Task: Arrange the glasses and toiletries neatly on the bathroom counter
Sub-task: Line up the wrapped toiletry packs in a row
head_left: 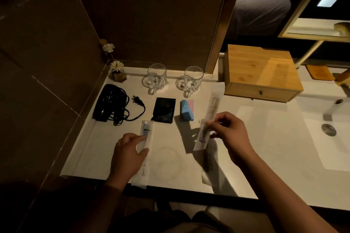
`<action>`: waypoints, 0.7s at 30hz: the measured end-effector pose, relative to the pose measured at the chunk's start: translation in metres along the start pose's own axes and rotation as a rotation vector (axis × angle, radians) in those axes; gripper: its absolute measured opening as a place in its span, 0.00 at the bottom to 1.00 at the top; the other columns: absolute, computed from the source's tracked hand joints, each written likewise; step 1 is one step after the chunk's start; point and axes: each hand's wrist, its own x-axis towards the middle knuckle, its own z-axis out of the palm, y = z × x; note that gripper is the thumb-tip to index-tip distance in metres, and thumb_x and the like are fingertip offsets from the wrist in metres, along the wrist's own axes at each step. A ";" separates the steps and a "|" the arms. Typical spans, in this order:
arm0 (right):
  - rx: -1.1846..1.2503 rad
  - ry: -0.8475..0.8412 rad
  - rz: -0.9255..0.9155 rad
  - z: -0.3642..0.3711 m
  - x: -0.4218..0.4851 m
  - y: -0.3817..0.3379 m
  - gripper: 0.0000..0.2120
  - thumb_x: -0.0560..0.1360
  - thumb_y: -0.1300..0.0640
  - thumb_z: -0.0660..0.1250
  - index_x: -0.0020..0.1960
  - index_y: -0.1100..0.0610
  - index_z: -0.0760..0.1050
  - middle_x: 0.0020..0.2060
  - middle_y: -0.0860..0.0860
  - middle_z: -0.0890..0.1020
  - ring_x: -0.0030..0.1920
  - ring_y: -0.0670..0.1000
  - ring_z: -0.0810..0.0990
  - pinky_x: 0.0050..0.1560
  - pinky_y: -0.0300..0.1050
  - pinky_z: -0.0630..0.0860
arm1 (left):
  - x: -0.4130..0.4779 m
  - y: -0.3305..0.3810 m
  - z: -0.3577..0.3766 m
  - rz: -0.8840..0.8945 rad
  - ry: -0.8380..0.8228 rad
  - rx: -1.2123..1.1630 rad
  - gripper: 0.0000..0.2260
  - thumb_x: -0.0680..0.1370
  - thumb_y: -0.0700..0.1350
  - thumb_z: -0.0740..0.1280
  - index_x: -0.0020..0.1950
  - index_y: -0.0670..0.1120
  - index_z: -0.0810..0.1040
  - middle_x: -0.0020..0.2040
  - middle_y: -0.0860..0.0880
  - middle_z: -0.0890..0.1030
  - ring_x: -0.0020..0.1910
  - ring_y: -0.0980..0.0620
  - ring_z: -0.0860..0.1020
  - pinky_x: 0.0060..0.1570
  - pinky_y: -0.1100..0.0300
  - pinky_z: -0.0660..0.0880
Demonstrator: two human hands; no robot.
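Two clear glass mugs stand on coasters at the back of the white counter [170, 168], the left mug [156, 78] and the right mug [192, 80]. In front of them lie a black pouch [164, 109] and a small blue-and-pink box [187, 109]. My left hand [128, 155] grips a long white toothbrush packet [144, 136] that lies on the counter near the front edge. My right hand [230, 136] holds a second long white packet [208, 119] lifted and tilted above the counter.
A black hair dryer [108, 103] with its coiled cord and plug lies at the left. A small flower diffuser [117, 72] sits in the back corner. A wooden drawer box [261, 73] stands at the back right, beside the sink basin [327, 130] and faucet.
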 end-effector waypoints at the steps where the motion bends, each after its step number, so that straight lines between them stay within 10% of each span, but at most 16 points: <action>1: -0.047 -0.008 -0.092 0.008 -0.002 -0.003 0.05 0.71 0.56 0.74 0.43 0.54 0.78 0.43 0.50 0.84 0.45 0.52 0.84 0.43 0.46 0.83 | 0.000 -0.001 0.000 0.002 0.002 -0.008 0.20 0.70 0.47 0.75 0.61 0.56 0.79 0.53 0.57 0.70 0.55 0.52 0.70 0.54 0.55 0.73; 8: -0.731 -0.327 -0.884 0.063 -0.018 0.037 0.02 0.73 0.63 0.70 0.46 0.60 0.78 0.45 0.55 0.81 0.46 0.56 0.77 0.44 0.50 0.77 | 0.000 -0.004 0.001 -0.003 0.012 -0.030 0.19 0.69 0.48 0.75 0.60 0.57 0.79 0.52 0.60 0.68 0.55 0.52 0.71 0.54 0.55 0.74; 21: -0.805 -0.176 -0.547 0.059 -0.019 0.068 0.12 0.74 0.58 0.68 0.57 0.56 0.79 0.54 0.52 0.80 0.52 0.52 0.76 0.50 0.43 0.76 | -0.005 -0.009 -0.002 0.024 -0.014 -0.004 0.20 0.73 0.52 0.71 0.65 0.56 0.75 0.51 0.58 0.69 0.49 0.53 0.74 0.50 0.53 0.78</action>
